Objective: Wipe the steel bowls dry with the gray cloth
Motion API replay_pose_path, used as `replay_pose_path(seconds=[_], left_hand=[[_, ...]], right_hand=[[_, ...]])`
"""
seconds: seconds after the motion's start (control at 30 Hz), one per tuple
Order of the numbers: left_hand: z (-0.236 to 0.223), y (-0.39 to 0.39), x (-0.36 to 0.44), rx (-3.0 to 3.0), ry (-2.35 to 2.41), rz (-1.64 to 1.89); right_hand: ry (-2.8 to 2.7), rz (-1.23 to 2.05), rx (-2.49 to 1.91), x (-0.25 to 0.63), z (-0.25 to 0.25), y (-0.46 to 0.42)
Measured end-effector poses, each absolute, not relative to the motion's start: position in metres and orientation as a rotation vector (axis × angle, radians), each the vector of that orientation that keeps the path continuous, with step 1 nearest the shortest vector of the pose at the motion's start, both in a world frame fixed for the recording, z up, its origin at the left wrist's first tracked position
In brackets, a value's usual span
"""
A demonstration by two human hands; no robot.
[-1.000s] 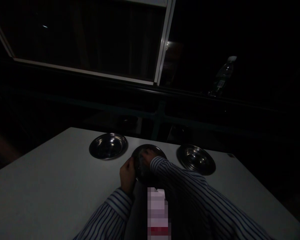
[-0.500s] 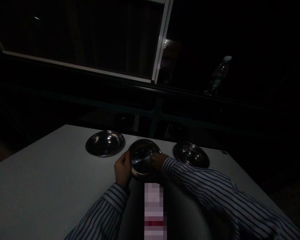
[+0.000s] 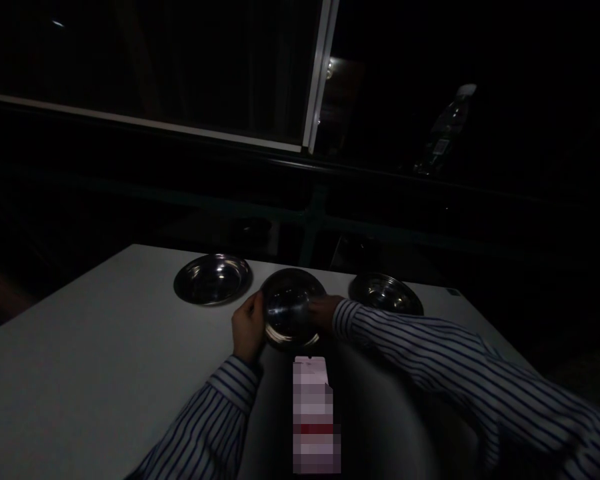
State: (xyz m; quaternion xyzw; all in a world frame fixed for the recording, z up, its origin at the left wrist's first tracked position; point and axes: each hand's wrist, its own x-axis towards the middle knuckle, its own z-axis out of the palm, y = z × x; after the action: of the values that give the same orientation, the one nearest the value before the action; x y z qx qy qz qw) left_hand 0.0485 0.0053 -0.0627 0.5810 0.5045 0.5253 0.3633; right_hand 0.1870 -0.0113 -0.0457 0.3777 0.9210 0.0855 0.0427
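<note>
A round, shallow stainless steel plate (image 3: 285, 327) is tilted up in front of me near the middle of the table. My left hand (image 3: 248, 328) is closed on its left rim, thumb uppermost. My right hand (image 3: 324, 313) reaches over the plate's right side, its fingertips against the inner face. Those fingers look bent together, but they are dark and blurred, and anything in them is hidden. Two similar steel plates lie on the table, one plate (image 3: 213, 280) to the left and another plate (image 3: 386, 293) behind my right forearm.
The white table (image 3: 105, 347) runs to a far edge just behind the plates. Below the held plate is a lit phone (image 3: 311, 365), its screen blurred out. A plastic bottle (image 3: 447, 130) stands beyond the table, right of a window frame (image 3: 180, 127). The surroundings are very dark.
The held plate has tipped slightly, and my right hand has shifted a little right along its inner face. My left hand keeps its hold on the rim. The view has tilted slightly.
</note>
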Motion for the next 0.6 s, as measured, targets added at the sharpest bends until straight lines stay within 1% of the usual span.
replay_pose_path(seconds=[0.13,0.27,0.33,0.4,0.5,0.6], left_hand=[[-0.062,0.007,0.051,1.508,1.279,1.319],[-0.063,0.008,0.047,1.513,1.320,1.300],[-0.062,0.008,0.045,1.508,1.323,1.291],[-0.061,0.007,0.045,1.489,1.324,1.298],[-0.059,0.005,0.048,1.450,1.352,1.347],[-0.061,0.003,0.052,1.425,1.372,1.400]], right_hand=[[2.861,0.323,1.062,0.197,-0.036,0.005],[2.915,0.533,0.793,0.203,-0.024,0.028],[2.895,0.573,0.731,0.211,-0.020,0.033],[2.833,0.457,0.927,0.224,-0.021,0.028],[2.708,0.168,1.414,0.238,-0.030,0.009],[2.682,-0.018,1.586,0.225,-0.044,-0.008]])
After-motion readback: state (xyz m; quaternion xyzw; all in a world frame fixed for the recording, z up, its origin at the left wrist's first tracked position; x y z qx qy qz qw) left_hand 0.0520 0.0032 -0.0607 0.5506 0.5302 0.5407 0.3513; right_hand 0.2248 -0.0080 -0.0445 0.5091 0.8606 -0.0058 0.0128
